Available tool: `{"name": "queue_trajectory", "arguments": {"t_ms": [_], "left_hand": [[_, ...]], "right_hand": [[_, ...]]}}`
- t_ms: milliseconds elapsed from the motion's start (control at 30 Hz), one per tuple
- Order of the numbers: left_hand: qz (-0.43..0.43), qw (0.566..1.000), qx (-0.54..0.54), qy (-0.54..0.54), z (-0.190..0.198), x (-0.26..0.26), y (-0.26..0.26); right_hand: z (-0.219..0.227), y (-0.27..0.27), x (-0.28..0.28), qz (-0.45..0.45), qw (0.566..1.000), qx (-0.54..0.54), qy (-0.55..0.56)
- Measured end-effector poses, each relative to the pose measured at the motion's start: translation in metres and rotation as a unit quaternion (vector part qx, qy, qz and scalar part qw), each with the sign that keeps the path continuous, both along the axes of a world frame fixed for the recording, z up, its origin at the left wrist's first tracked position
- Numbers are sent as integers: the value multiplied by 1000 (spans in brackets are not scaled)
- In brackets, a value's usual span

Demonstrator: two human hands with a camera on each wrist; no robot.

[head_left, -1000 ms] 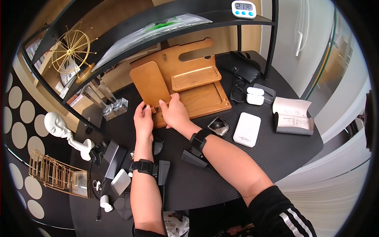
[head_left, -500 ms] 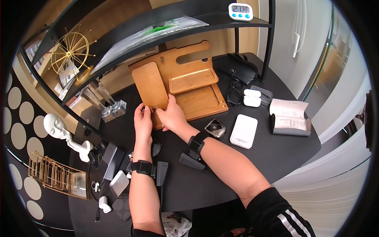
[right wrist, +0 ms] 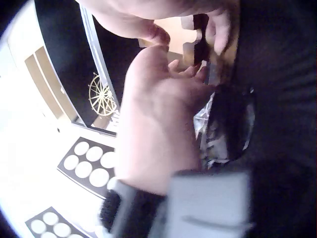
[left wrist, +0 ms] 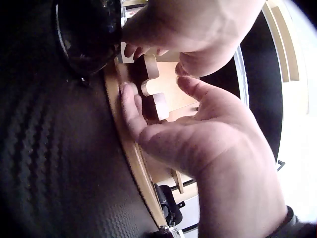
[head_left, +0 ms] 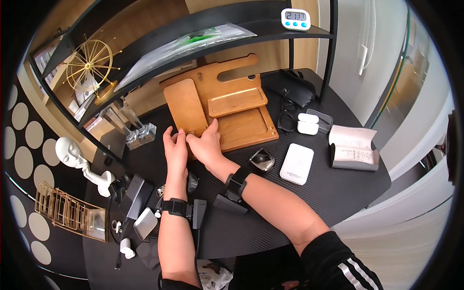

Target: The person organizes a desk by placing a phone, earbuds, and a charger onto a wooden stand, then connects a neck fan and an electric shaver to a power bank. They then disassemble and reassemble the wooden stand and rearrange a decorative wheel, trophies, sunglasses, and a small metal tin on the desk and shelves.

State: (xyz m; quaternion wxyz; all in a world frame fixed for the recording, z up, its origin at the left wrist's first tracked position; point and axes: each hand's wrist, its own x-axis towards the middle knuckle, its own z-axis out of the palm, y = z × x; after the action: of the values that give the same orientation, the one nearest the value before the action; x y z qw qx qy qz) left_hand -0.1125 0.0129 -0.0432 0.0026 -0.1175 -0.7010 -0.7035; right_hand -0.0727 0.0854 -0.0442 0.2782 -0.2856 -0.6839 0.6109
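A brown wooden desk organizer (head_left: 244, 140) stands tilted back on the desk, with an upright phone rest panel (head_left: 186, 104) at its left. Both hands are at the foot of that panel. My left hand (head_left: 175, 151) grips the notched wooden ledge (left wrist: 159, 105) there, thumb on one side and fingers on the other. From the opposite end, my right hand (head_left: 207, 147) grips the same ledge, its fingers partly hidden behind it. In the left wrist view the two thumbs nearly meet above the notch.
Right of the organizer lie a dark glassy object (head_left: 262, 159), a white box (head_left: 297, 164), a white earbud case (head_left: 308, 124) and an open glasses case (head_left: 354, 150). A white head figurine (head_left: 70, 152) stands left. A black shelf (head_left: 270, 35) with a timer (head_left: 295, 20) overhangs the back.
My right hand has slid slightly left and down along the organizer's foot, bringing its thumb closer to the left one. The left hand stays nearly in place. The timer drops by one second.
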Motion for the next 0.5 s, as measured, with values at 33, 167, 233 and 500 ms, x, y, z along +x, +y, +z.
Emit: {"name": "queue_trajectory", "arguments": {"t_ms": [33, 167, 233, 500], "left_hand": [[11, 1000, -18, 8, 0, 0, 0], [108, 985, -49, 121, -12, -10, -2], [197, 946, -55, 252, -5, -8, -3], [-88, 955, 133, 249, 38, 39, 4]], "right_hand": [[17, -1, 13, 47, 985, -159, 51], [43, -13, 25, 28, 975, -216, 48], [46, -15, 28, 11, 969, -235, 74], [69, -12, 37, 289, 859, -312, 284]]}}
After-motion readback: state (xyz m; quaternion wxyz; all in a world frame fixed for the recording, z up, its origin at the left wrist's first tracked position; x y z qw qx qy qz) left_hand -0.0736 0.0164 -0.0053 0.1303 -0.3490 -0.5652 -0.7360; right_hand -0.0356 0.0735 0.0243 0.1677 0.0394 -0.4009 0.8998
